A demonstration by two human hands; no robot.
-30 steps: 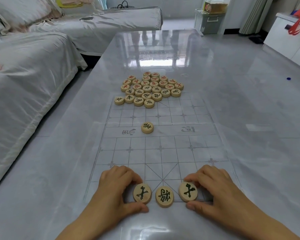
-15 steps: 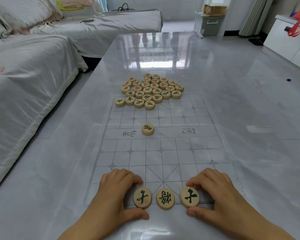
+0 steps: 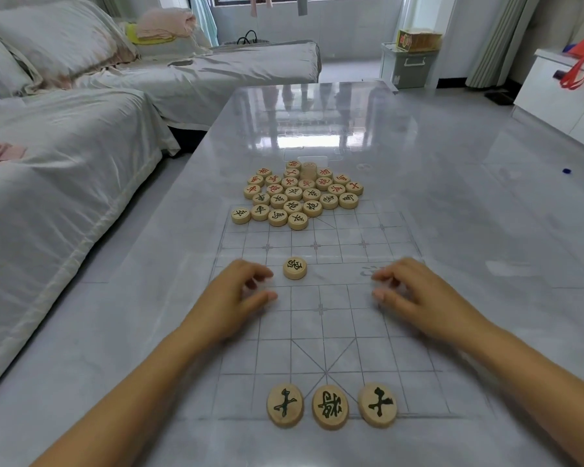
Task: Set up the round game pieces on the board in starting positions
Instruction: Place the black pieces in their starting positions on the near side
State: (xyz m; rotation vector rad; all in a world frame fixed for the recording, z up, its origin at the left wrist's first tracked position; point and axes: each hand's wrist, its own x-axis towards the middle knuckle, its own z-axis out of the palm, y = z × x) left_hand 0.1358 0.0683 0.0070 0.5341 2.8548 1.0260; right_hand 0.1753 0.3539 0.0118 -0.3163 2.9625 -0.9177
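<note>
Pieces (image 3: 330,406), 3, seemingly 士將士

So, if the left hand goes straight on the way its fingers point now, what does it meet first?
Most likely the single piece on the board, just beyond the left hand; the hand's height is unclear.

Board (image 3: 368,335): laid flat on the table (image 3: 469,203).
Near edge: three pieces (image 3: 330,407) are set side by side.
Middle: one piece (image 3: 294,268) is seen alone.
Far end: a pile of pieces (image 3: 300,193) is gathered.
Left hand (image 3: 231,298): held just beside the lone piece, fingers loosely curled.
Right hand (image 3: 418,294): held over the board, fingers loosely curled.
</note>
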